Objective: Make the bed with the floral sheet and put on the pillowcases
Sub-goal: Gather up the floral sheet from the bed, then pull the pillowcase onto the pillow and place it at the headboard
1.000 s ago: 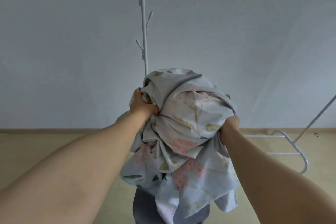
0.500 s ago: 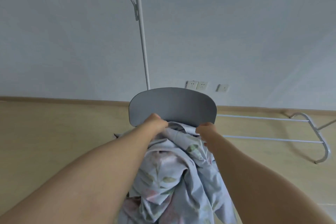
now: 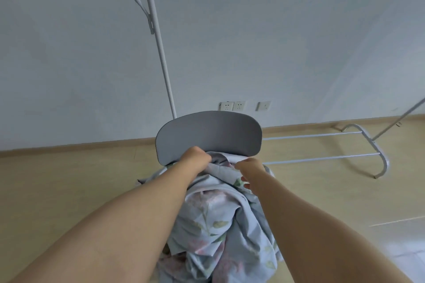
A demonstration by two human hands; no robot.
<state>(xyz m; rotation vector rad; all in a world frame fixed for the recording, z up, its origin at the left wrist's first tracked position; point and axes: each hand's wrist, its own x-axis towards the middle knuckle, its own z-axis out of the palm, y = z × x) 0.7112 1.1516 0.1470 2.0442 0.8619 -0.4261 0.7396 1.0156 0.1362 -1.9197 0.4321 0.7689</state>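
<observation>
**Floral sheet (image 3: pixel 220 225), pale blue cloth with pink blooms and green leaves, heaped on a grey chair**

Lies crumpled on the grey moulded chair (image 3: pixel 209 135) with the rounded backrest, piled against that backrest and spilling down the front toward the camera. Gripped at its top left by the left hand (image 3: pixel 195 158), fingers curled into a fist round a bunch of cloth just under the backrest's lower edge. Met at its top right by the right hand (image 3: pixel 249 167), fingers bent over the upper fold, thumb apart lower down; pinching or only resting there, cannot tell. Bare forearms reaching in from both bottom corners.

Underfoot, a pale wood-look floor (image 3: pixel 69 179), edged by a matching skirting (image 3: pixel 69 146) below a plain white wall (image 3: pixel 299 30). Behind the chair, a thin white metal coat-stand pole (image 3: pixel 161 53) with small pegs. On the wall just above the backrest, two white sockets (image 3: pixel 231 106) and a white switch plate (image 3: pixel 263 105). To the right on the floor, a white tubular rack base (image 3: pixel 322 157): two long rails joined by a curved end.

Chair seat and legs almost wholly covered by the floral sheet and the arms. Fingertips of both hands lost in the cloth. Pole's top cut off by the upper edge, its foot hidden behind the backrest. Rack's slanted upright cut off at the right edge, sheet's lower end at the bottom edge.
</observation>
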